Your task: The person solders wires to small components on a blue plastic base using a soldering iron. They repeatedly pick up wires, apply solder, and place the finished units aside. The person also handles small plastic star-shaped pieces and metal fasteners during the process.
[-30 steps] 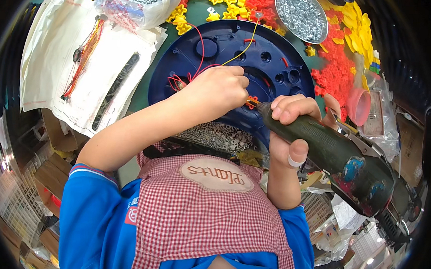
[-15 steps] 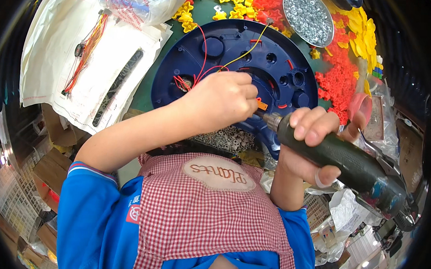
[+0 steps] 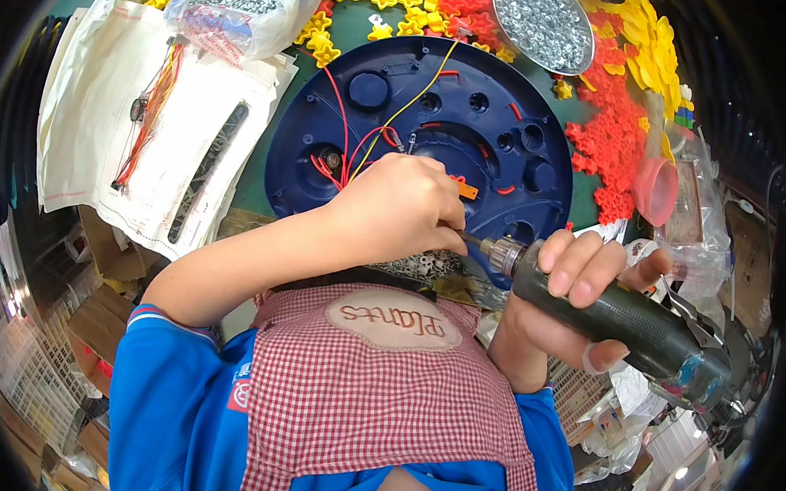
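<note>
My right hand (image 3: 575, 289) is wrapped round a dark electric screwdriver (image 3: 644, 327), its bit pointing left. At the tip of the bit, my left hand (image 3: 412, 202) has its fingers pinched together; whatever they may hold there is too small to make out. Behind both hands lies a round dark blue plastic housing (image 3: 361, 178), open side up, with posts and round wells. Red wires (image 3: 339, 111) and a yellow wire (image 3: 422, 84) rise from it. A small orange piece (image 3: 467, 191) sits in the housing just beyond my left fingers.
A metal dish of screws (image 3: 543, 28) stands at the back, beside piles of red plastic parts (image 3: 609, 123) and yellow parts (image 3: 651, 51). On the left, a wire bundle (image 3: 149, 116) lies on white paper bags (image 3: 91, 127). Loose screws (image 3: 423, 264) lie close to my apron.
The screwdriver and my right hand have come slightly nearer to me. My left hand has shifted down and left, its fingertips now at the bit.
</note>
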{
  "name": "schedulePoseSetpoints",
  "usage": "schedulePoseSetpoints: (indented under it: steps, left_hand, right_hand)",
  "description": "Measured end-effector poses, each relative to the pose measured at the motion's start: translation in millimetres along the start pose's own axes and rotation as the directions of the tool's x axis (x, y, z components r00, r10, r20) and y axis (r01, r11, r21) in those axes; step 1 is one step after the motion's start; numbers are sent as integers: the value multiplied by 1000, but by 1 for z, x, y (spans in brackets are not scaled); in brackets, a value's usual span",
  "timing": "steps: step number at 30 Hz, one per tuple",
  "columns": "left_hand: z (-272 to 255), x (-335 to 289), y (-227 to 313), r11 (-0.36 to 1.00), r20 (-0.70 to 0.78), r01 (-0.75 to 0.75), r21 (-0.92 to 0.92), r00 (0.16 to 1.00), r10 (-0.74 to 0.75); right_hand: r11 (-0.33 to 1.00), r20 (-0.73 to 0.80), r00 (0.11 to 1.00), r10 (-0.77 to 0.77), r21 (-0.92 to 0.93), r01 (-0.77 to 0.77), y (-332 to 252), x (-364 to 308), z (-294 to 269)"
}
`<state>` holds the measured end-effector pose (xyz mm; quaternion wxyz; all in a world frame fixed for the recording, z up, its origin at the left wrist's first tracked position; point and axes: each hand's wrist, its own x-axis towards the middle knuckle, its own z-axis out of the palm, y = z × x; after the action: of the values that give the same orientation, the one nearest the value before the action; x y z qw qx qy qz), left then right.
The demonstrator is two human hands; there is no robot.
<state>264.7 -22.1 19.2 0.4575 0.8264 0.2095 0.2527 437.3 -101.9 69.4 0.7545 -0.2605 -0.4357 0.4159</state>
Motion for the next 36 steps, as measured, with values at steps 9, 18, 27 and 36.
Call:
schedulePoseSetpoints:
  steps: [9,18,27,36]
  left_hand:
    - [12,10,-11,915,-44,-25,404,998,47]
    - [18,8,-33,936,26,15,352,999,-26]
    - [15,12,-32,931,32,14,366,999,-28]
    - [-6,-8,1,815,4,-21,578,1000,23]
  right_hand:
    - [960,-104,991,-85,-273,54,14,-7,-14]
    - [902,-38,999,11,-431,-26,24,-4,-19]
    - [961,150,988,31,-278,12,35,-4,-28]
    - [975,267,940,214,-123,-188,22,-43,-13]
